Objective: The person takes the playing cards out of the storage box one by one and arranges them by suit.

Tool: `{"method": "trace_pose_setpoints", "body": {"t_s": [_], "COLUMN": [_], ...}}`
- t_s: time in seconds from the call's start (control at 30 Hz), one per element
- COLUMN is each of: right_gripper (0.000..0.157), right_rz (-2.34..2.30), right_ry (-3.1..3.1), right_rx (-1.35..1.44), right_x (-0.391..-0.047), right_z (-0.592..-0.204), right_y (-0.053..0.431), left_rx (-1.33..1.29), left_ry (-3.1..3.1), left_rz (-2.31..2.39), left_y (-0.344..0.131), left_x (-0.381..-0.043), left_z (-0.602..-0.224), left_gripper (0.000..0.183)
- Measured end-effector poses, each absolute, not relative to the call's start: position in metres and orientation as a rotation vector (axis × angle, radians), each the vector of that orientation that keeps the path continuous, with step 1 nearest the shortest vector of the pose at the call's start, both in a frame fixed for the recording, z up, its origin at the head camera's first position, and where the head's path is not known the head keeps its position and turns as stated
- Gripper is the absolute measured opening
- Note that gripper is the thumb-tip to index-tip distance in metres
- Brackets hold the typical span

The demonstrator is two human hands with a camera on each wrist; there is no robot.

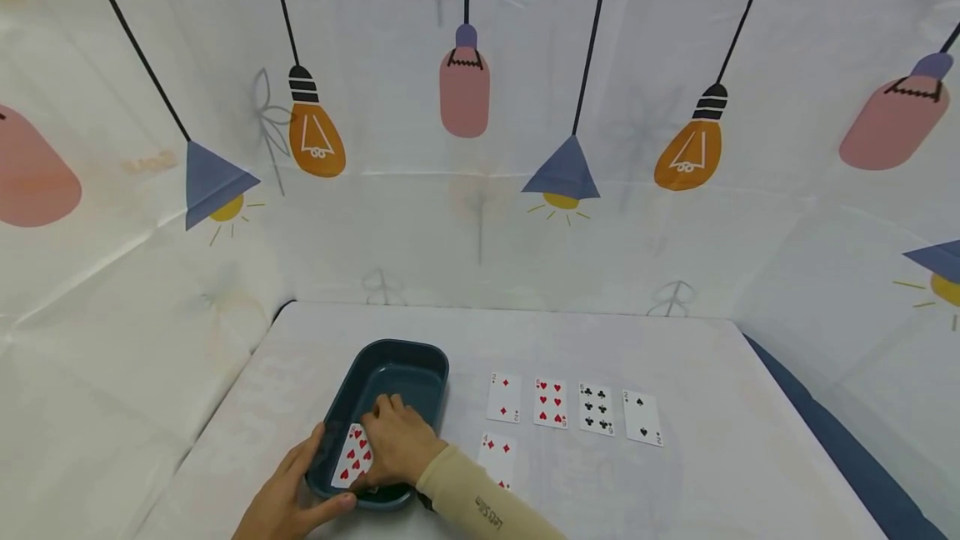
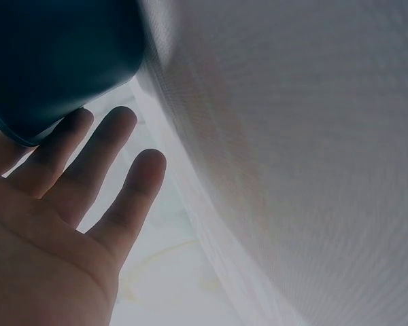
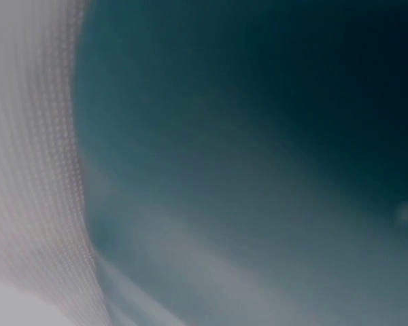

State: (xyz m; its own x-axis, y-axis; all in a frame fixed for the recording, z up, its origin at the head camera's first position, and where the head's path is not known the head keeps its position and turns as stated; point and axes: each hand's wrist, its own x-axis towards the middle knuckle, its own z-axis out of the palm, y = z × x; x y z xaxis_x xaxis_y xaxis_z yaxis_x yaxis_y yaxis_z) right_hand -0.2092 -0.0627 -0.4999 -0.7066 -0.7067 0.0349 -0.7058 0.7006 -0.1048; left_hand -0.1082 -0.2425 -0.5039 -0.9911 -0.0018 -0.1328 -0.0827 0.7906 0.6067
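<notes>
A dark teal tray (image 1: 408, 350) stands on the left part of the table. Inside its near end, a playing card of hearts (image 1: 351, 461) shows its face, tilted. My right hand (image 1: 405, 442) reaches into the tray with bent fingers, its thumb at the card's lower corner and its fingertips by the upper edge; the palm hides part of the card. Along the tray's left side, my left hand (image 1: 288, 482) rests with fairly straight, spread fingers (image 2: 98, 163), the thumb by the near corner. The right wrist view holds only the tray's blurred wall (image 3: 224, 170).
Right of the tray lies a row of face-up cards: two of diamonds (image 1: 504, 398), six of hearts (image 1: 551, 403), six of clubs (image 1: 597, 409) and two of spades (image 1: 642, 417). Another diamonds card (image 1: 497, 455) lies below, partly behind the right sleeve (image 1: 487, 502). A printed curtain (image 1: 390, 232) hangs behind.
</notes>
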Motion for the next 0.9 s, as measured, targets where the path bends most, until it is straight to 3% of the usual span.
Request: {"method": "trace_pose_setpoints", "body": {"t_s": [0.9], "right_gripper": [0.083], "right_rz": [-0.327], "right_ry": [2.87], "right_rx": [-1.229], "right_x": [-0.2121], "right_z": [-0.4991], "right_y": [-0.0585], "left_rx": [-0.083], "left_ry": [2.855], "left_rz": [0.954], "left_y": [-0.241], "left_x": [-0.1078], "left_z": [-0.5013], "left_gripper": [0.113]}}
